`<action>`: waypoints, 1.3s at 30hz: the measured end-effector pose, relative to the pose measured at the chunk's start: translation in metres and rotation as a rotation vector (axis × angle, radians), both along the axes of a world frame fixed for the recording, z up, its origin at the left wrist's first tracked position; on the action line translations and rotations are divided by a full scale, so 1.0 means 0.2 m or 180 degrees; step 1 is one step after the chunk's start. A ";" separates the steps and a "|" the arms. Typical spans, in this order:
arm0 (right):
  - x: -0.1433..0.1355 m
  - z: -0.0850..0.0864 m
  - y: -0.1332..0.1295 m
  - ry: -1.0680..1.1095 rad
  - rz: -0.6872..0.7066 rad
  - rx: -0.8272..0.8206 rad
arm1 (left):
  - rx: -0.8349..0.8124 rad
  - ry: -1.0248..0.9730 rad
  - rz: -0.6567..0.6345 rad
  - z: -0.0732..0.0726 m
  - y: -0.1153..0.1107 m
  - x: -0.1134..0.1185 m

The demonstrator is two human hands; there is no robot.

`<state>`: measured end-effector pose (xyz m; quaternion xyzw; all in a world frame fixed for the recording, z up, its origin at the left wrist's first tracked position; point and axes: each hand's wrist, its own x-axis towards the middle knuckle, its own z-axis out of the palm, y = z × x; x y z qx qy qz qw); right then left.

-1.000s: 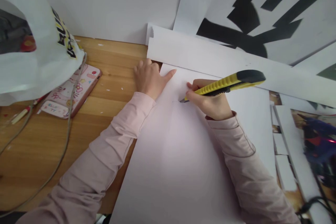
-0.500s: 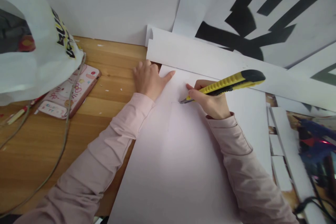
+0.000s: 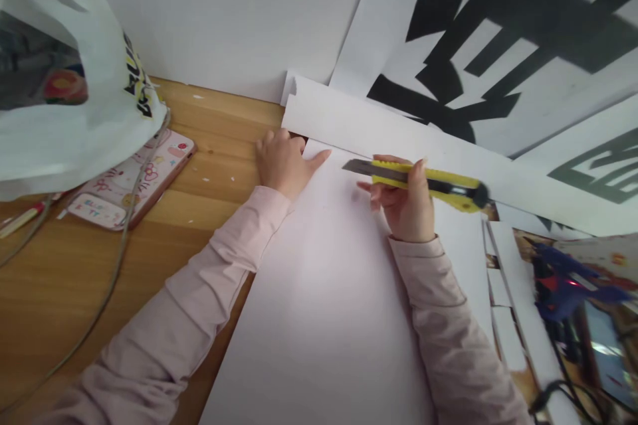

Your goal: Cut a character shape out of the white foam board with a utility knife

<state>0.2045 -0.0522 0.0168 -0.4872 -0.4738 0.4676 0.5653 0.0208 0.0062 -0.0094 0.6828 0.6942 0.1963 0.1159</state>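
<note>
A large white board (image 3: 319, 319) lies in front of me on the wooden table. My left hand (image 3: 286, 163) rests at its upper left edge, thumb stretched over the board and the other fingers curled near the edge, with nothing held. My right hand (image 3: 409, 202) holds a yellow and black utility knife (image 3: 453, 190) above the board. The knife is roughly level, its grey blade out and pointing left, apart from the board as far as I can see. Behind both hands a long white strip (image 3: 359, 126) crosses the far end of the board.
On the left are a white plastic bag (image 3: 44, 139), a pink phone (image 3: 144, 179) and a cable (image 3: 119, 246). White panels with black shapes (image 3: 448, 86) stand at the back right. A blue glue gun (image 3: 568, 282) and white strips (image 3: 523, 299) are at the right.
My right hand has lifted the knife off the board and turned it flatter, with more blade showing. My left hand stays at the board's edge. The view has shifted slightly.
</note>
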 end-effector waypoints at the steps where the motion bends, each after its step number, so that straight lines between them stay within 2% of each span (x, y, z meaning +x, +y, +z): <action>1: 0.00 -0.02 -0.01 0.0019 0.0083 -0.0064 | 0.0002 -0.0006 0.0003 0.00 0.00 0.00; 5: -0.02 -0.04 -0.09 0.0039 0.0160 -0.0041 | 0.0023 -0.0016 0.0002 0.01 0.00 0.00; 11: -0.10 -0.12 -0.21 -0.0224 -0.0802 -0.0113 | 0.0052 -0.0005 -0.0060 0.01 0.00 -0.01; 15: -0.18 -0.16 -0.22 -0.0308 -0.0926 -0.0043 | 0.0041 0.0043 -0.0078 0.02 0.00 -0.01; 18: -0.23 -0.16 -0.22 -0.0604 -0.1046 0.0025 | 0.0026 0.0011 -0.0105 0.02 -0.01 -0.01; 21: -0.27 -0.14 -0.24 -0.1189 -0.1110 0.0050 | -0.0027 -0.0014 -0.0093 0.02 0.00 0.00; 29: -0.30 -0.11 -0.28 -0.2063 -0.1221 0.0229 | 0.0027 -0.0011 -0.0091 0.01 0.00 0.00; 39: -0.35 -0.05 -0.29 -0.2315 -0.1305 0.0165 | -0.0036 -0.0090 -0.0095 0.03 -0.01 0.00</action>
